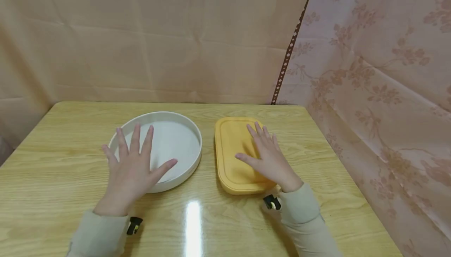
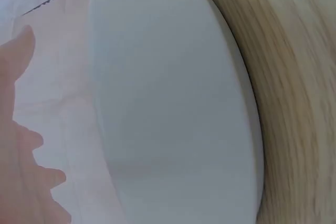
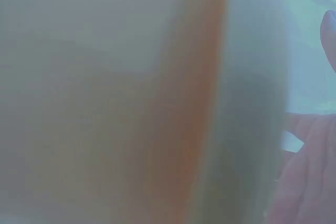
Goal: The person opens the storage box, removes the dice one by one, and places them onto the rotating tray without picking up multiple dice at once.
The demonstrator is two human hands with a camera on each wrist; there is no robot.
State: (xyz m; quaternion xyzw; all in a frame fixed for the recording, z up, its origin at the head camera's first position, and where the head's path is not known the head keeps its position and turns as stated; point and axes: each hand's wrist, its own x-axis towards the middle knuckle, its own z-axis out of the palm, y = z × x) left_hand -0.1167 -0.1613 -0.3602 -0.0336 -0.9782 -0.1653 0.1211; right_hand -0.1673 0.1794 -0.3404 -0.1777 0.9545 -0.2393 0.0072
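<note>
A round white tray (image 1: 176, 139) with a low rim stands on the left half of the table. My left hand (image 1: 130, 171) is spread over its near left part, fingers straight and apart, holding nothing. In the left wrist view the tray's outer wall (image 2: 178, 98) fills the middle, with the thumb and fingertips at the left edge. To the right lies a yellow rectangular box with a lid (image 1: 232, 151). Above its right side my right hand (image 1: 269, 159) is spread out and empty. The right wrist view is blurred, with part of the right hand (image 3: 310, 177) at its right edge.
The wooden table (image 1: 225, 225) carries both things, with a bright light reflection near its front. A beige cloth (image 1: 158, 45) hangs behind the table, and a pink flowered cloth (image 1: 380, 92) hangs along the right side. Small black devices sit at both wrists.
</note>
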